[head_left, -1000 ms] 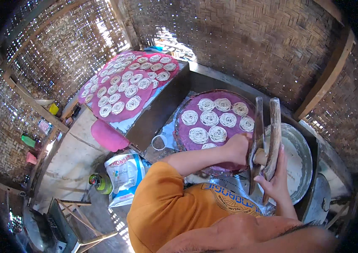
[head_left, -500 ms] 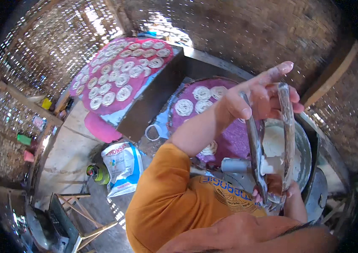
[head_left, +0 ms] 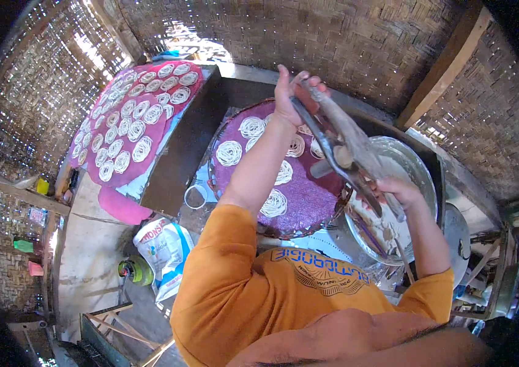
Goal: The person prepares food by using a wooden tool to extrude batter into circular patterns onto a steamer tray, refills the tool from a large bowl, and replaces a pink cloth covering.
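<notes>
A wooden hand press [head_left: 357, 144] with two long, dough-smeared handles and a short grey tube hangs slantwise over the gap between the round tray and the basin. My left hand [head_left: 299, 95] grips the far ends of its handles, its thumb sticking up. Around the near end, the fingers of my right hand [head_left: 399, 191] are closed. Coils of pale noodle-like dough [head_left: 273, 203] lie on the purple-covered round tray [head_left: 317, 211] below my left forearm. Beneath the press and my right hand, a metal basin [head_left: 432, 202] holds whitish dough or batter and some sticks.
To the left, a pink-covered surface [head_left: 149, 104] bears many more coils beside a dark box-like edge [head_left: 180, 147]. A plastic cup [head_left: 195, 197], a white-and-blue sack [head_left: 164, 251] and a green gas canister [head_left: 140, 271] stand nearer. Woven walls [head_left: 308, 37] enclose the place.
The press has swung from nearly upright in the view to a slant, its far end leaning left. My left hand has closed more around the handles; my right hand has risen from the basin's near side.
</notes>
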`<state>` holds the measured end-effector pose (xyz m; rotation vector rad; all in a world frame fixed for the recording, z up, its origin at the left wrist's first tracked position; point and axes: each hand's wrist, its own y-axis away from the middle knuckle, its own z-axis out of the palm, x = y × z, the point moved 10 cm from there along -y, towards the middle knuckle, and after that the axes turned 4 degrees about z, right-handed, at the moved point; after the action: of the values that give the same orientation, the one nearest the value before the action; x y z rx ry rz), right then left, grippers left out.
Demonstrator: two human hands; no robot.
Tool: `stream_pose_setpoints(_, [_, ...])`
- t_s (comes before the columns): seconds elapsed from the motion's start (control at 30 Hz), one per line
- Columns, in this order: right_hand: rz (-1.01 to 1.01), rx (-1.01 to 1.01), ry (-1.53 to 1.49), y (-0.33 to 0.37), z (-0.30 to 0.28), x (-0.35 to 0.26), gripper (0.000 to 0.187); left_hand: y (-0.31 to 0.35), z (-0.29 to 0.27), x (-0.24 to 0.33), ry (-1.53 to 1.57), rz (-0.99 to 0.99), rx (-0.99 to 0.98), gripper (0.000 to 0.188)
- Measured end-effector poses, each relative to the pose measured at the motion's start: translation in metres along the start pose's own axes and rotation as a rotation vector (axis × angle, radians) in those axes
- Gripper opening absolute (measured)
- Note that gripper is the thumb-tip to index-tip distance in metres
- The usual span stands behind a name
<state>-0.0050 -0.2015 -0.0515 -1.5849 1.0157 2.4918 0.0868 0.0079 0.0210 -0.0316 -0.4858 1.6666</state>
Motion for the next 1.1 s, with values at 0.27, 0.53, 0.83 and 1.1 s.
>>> stream_pose_setpoints(0.27, [0.0, 0.025, 0.153, -0.014, 0.021, -0.01, 0.047, 0.02, -0.033, 0.028, 0.059, 0.11, -0.002, 0.048])
stream_pose_setpoints(0.53, [-0.05, 0.252, 0.46, 0.012, 0.014, -0.051, 0.055, 0.021, 0.021, 0.047, -0.016, 0.226, -0.075, 0.043])
stream_pose_setpoints(0.83, [-0.098, 0.194, 0.516, 0.037, 0.039, -0.06, 0.062, 0.039, 0.045, 0.042, -0.019, 0.195, -0.173, 0.043])
stream_pose_setpoints(1.1, [-0.172, 0.305, 0.646, 0.029, 0.044, -0.081, 0.062, 0.031, 0.069, 0.071, 0.019, 0.196, -0.323, 0.051])
